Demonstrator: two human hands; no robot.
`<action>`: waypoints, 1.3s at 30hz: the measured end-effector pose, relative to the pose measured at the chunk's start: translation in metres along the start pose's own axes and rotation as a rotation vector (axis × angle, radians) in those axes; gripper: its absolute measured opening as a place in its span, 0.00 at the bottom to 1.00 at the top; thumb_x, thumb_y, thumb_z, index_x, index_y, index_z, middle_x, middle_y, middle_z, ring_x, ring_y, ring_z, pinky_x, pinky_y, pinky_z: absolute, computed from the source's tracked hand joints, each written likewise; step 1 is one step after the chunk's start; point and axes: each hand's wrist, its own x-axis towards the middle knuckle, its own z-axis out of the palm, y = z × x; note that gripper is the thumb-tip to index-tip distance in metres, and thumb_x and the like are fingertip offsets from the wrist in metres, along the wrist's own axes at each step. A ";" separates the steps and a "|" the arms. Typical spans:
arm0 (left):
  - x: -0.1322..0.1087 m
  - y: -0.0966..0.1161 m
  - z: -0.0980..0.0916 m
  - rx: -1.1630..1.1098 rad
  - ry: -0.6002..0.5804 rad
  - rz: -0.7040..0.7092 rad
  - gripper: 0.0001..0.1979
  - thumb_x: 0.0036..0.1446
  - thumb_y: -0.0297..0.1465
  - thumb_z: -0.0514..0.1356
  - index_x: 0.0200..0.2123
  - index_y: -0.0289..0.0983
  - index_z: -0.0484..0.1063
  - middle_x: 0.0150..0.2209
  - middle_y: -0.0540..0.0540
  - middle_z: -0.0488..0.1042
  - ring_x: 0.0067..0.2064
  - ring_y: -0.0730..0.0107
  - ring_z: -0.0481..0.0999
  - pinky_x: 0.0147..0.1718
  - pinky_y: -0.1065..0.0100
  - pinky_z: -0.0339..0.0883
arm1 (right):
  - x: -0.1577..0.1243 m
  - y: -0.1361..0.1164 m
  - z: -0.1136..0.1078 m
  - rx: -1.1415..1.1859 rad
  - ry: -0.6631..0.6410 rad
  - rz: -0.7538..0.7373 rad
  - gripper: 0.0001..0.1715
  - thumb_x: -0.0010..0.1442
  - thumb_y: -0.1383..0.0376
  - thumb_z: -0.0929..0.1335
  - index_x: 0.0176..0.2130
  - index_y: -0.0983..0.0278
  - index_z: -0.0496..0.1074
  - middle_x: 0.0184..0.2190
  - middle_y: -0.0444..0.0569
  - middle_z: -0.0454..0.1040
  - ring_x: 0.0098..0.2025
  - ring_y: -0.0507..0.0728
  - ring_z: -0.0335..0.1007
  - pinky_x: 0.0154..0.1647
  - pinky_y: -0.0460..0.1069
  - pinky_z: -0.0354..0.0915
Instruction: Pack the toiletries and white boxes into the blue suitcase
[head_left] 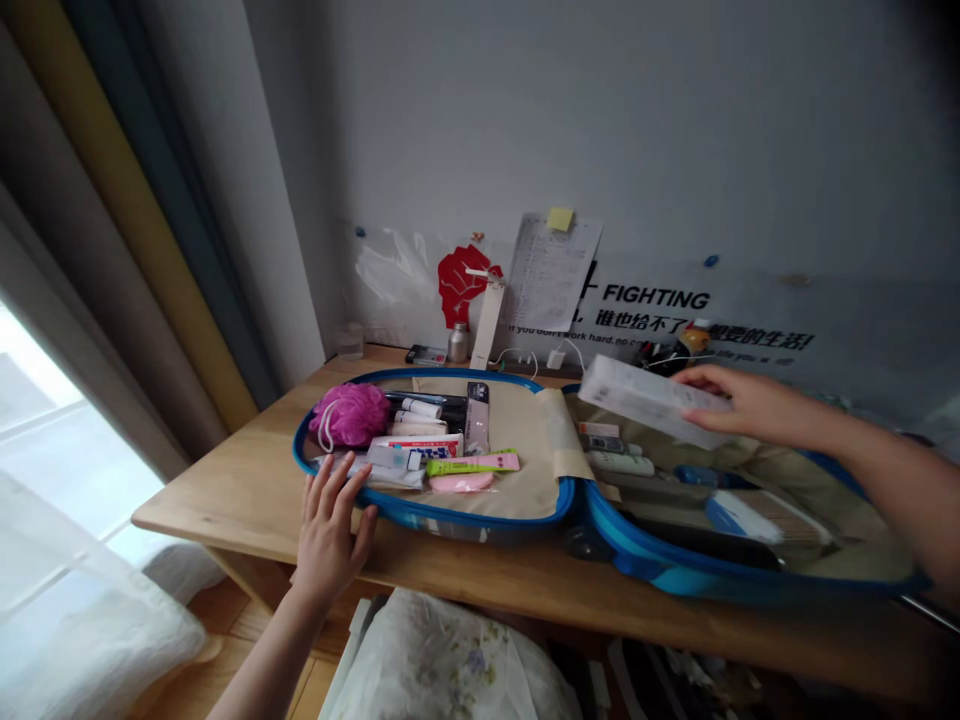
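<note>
A blue-rimmed suitcase (457,518) lies unfolded on the desk, both halves facing up. My left hand (330,525) rests on the left half's front rim, fingers spread and stretched out. Near its fingertips are a clear plastic packet (394,475) and a toothpaste box (439,447). A purple bath puff (350,415), a green and pink tube (474,462) and a pink pad (461,483) also lie in that half. Above the right half, my right hand (724,400) grips a translucent plastic box (637,395) by its right end. The box is tilted and slightly blurred.
In the right half lie a white tube (621,462), a blue bottle (709,477) and a pack of cotton swabs (787,518). Behind the suitcase stand a small metal bottle (458,343), a white lamp (487,325) and a clear cup (349,342). A floral cloth (465,655) covers the seat in front.
</note>
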 end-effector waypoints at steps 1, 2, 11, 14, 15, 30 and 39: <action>0.000 0.000 0.000 0.000 -0.001 -0.004 0.28 0.67 0.30 0.54 0.68 0.44 0.57 0.68 0.39 0.62 0.73 0.51 0.51 0.70 0.45 0.45 | 0.009 -0.019 -0.001 0.072 -0.022 -0.046 0.26 0.55 0.56 0.68 0.52 0.61 0.72 0.51 0.59 0.78 0.49 0.61 0.77 0.47 0.51 0.71; 0.000 0.000 0.000 -0.001 -0.003 -0.007 0.28 0.67 0.30 0.54 0.68 0.44 0.57 0.68 0.39 0.62 0.73 0.51 0.51 0.70 0.45 0.45 | 0.018 -0.040 0.001 0.123 0.003 -0.080 0.28 0.56 0.56 0.68 0.54 0.62 0.71 0.53 0.59 0.77 0.51 0.62 0.76 0.51 0.53 0.70; 0.001 0.001 -0.002 -0.003 -0.016 -0.009 0.27 0.67 0.31 0.54 0.68 0.43 0.57 0.67 0.39 0.63 0.73 0.52 0.50 0.70 0.45 0.46 | 0.105 -0.230 0.072 0.071 0.014 -0.339 0.30 0.54 0.61 0.72 0.56 0.62 0.70 0.56 0.54 0.73 0.55 0.61 0.72 0.53 0.52 0.69; 0.000 0.000 -0.002 0.004 -0.017 -0.004 0.27 0.67 0.31 0.54 0.68 0.42 0.57 0.67 0.38 0.63 0.74 0.53 0.50 0.70 0.46 0.45 | 0.120 -0.261 0.095 0.058 -0.011 -0.374 0.31 0.55 0.61 0.73 0.57 0.62 0.70 0.57 0.55 0.72 0.57 0.62 0.71 0.53 0.53 0.69; 0.000 0.000 -0.002 0.006 -0.019 -0.002 0.27 0.67 0.31 0.54 0.68 0.42 0.57 0.67 0.38 0.63 0.74 0.53 0.49 0.70 0.46 0.45 | 0.124 -0.268 0.100 0.054 -0.018 -0.383 0.31 0.55 0.61 0.72 0.57 0.62 0.69 0.57 0.55 0.72 0.57 0.63 0.71 0.53 0.53 0.69; 0.000 0.001 -0.001 -0.001 -0.025 -0.004 0.26 0.67 0.30 0.54 0.67 0.42 0.58 0.67 0.38 0.63 0.74 0.54 0.49 0.71 0.47 0.45 | 0.139 -0.295 0.143 0.085 -0.090 -0.490 0.29 0.63 0.57 0.71 0.60 0.64 0.67 0.59 0.56 0.70 0.58 0.61 0.69 0.59 0.61 0.67; 0.000 0.002 -0.002 0.010 -0.026 -0.026 0.26 0.67 0.31 0.54 0.67 0.42 0.58 0.67 0.38 0.63 0.73 0.51 0.51 0.70 0.45 0.46 | 0.129 -0.265 0.104 0.173 -0.042 -0.500 0.39 0.61 0.63 0.71 0.67 0.66 0.61 0.65 0.61 0.65 0.66 0.61 0.64 0.65 0.54 0.61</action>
